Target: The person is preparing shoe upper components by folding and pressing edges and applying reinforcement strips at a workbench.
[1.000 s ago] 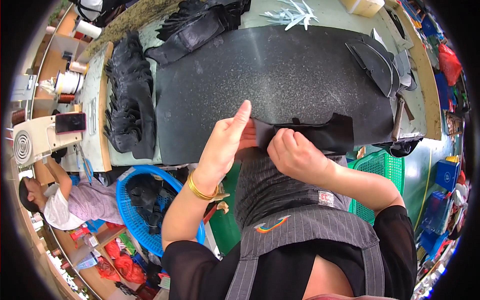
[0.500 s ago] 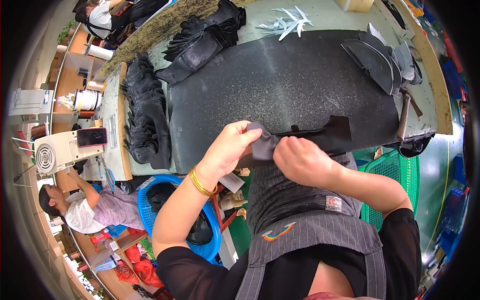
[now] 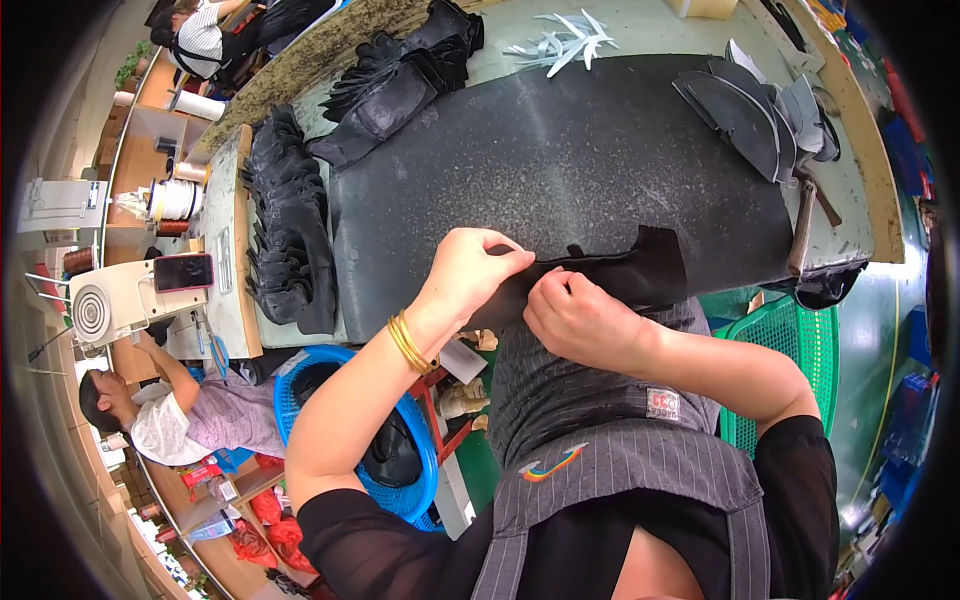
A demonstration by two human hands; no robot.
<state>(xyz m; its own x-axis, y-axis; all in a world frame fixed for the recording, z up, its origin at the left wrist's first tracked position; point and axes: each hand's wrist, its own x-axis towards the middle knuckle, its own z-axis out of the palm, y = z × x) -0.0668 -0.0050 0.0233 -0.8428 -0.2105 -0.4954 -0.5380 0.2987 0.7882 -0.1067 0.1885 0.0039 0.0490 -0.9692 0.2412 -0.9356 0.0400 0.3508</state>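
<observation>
A black cut piece of leather-like material (image 3: 645,272) lies along the near edge of the dark work mat (image 3: 560,160), with a raised seam or fold running along its upper side. My left hand (image 3: 478,268) pinches the left end of that fold between thumb and fingers. Just to its right, my right hand (image 3: 580,315) is closed on the same piece with curled fingers, thumb and forefinger at the fold. The part of the piece beneath both hands is hidden.
Overlapping black pieces are stacked at the left (image 3: 290,220) and far left (image 3: 400,90). Pale strips (image 3: 565,42) lie at the back. Grey curved pieces (image 3: 740,115) and a hammer (image 3: 805,220) are at right. A blue basket (image 3: 425,480) and a green basket (image 3: 820,360) flank me.
The lifted, turned-over left end of the black piece now lies lower and flatter. My right hand has shifted slightly left, and both hands are closer together at the fold.
</observation>
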